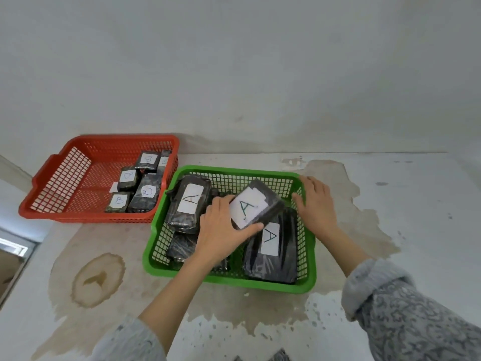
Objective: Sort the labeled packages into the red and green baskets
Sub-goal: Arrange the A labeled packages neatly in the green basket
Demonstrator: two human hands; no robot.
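Head view: your left fingers are curled around the near short end of a black plastic-wrapped rectangular package with a white paper "A" label, thumb along its lower edge, so your left hand is clamped on it. The hand covers that package's near-left corner and most of a darker wrapped package beneath it, whose label cannot be seen. The held package sits tilted inside the green plastic mesh basket, its long axis running from near-left to far-right, the far end raised and pointing toward the basket's far-right corner. Your right fingers are spread apart; your right hand rests over the basket's far-right rim, just beside the package's far end, gripping no package. Whether the fingertips touch the package is unclear.

Two more black "A" packages lie in the green basket: one on the left, lengthwise toward the far wall, and one on the right, partly under the held one. The red plastic mesh basket stands to the left on the stained white desk, touching the green one, and holds smaller dark "B" packages; one at its far-right corner is cut off by the basket wall, its letter unreadable.
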